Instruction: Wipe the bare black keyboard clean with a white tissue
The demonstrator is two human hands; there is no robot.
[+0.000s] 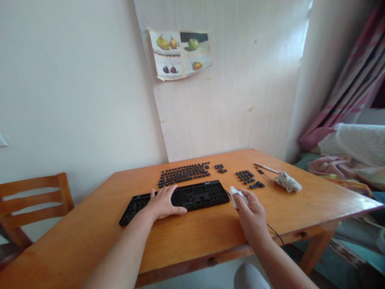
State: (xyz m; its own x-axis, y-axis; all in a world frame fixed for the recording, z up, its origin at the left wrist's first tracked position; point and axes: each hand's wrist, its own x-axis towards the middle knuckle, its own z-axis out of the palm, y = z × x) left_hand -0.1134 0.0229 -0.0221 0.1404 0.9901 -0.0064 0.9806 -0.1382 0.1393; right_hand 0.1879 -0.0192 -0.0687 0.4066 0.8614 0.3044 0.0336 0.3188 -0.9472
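A black keyboard base with its keycaps off lies on the wooden table. My left hand rests on its left part, fingers spread, the thumb at the front edge. Just right of the base, my right hand is closed on a crumpled white tissue. Behind the base, loose black keycaps are laid out in rows. Smaller groups of keycaps lie to the right. A black cable runs past my right hand to the table's front edge.
On the right of the table lie a crumpled light cloth and a white stick. A wooden chair stands at the left. Fruit pictures hang on the wall. Piled bedding and a curtain are at the right.
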